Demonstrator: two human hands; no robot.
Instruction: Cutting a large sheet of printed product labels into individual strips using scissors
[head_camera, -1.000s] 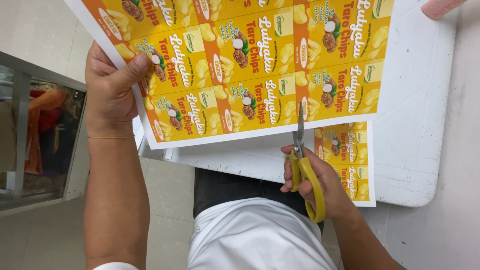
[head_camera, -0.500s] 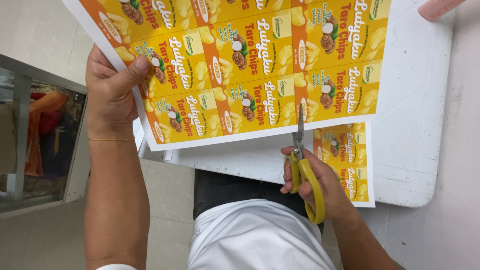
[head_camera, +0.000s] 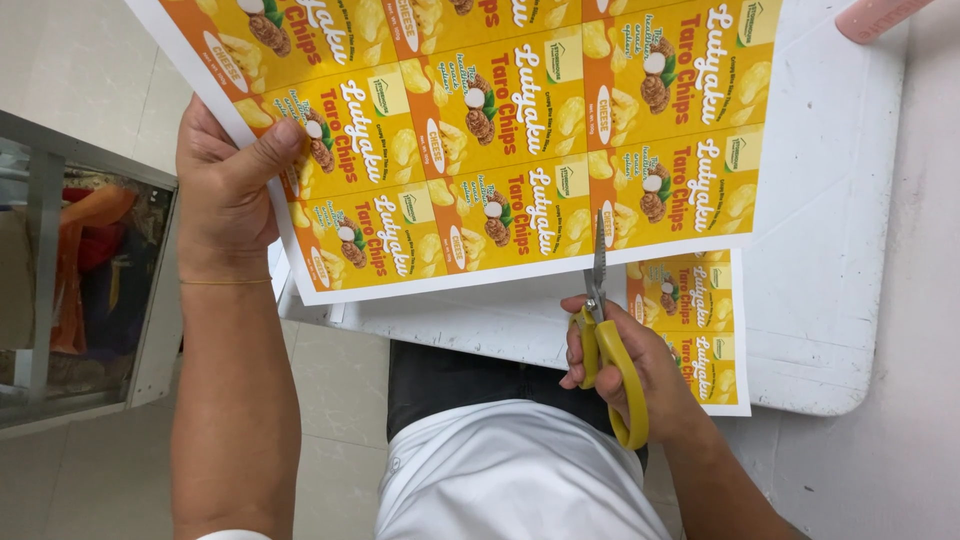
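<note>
A: Cutting in progress, centre of frame: right hand (head_camera: 640, 365), grip closed through the loops of the yellow-handled scissors (head_camera: 605, 340), blades pointing up the frame and entering the label sheet (head_camera: 500, 140) at its lower white margin, approx. on the line between the middle and right-hand label columns.

B: And the other hand?

A: Left hand (head_camera: 225, 190), centre-left of frame, grip pinched on the sheet's left edge, thumb on top, holding it out flat over the white surface (head_camera: 830, 230).

B: How far along, judging by what shows?

A: Early in this cut, it seems. Blade tips reach only a short way into the bottom label row; the rest of that column line, up to the top of the frame, looks uncut. Sheet otherwise whole as far as visible: no other slits seen, tho its upper part runs out of frame.

B: Anything already separated?

A: One narrow strip of labels (head_camera: 695, 330) lies on the surface at lower right, partly under the big sheet, just beside the right hand. Prob. a finished piece; cannot tell for certain. Remaining, by my reading: most of the sheet's columns and all rows.

B: Other items?

A: Pink object (head_camera: 880, 15), upper right corner, well apart from both hands.
</note>
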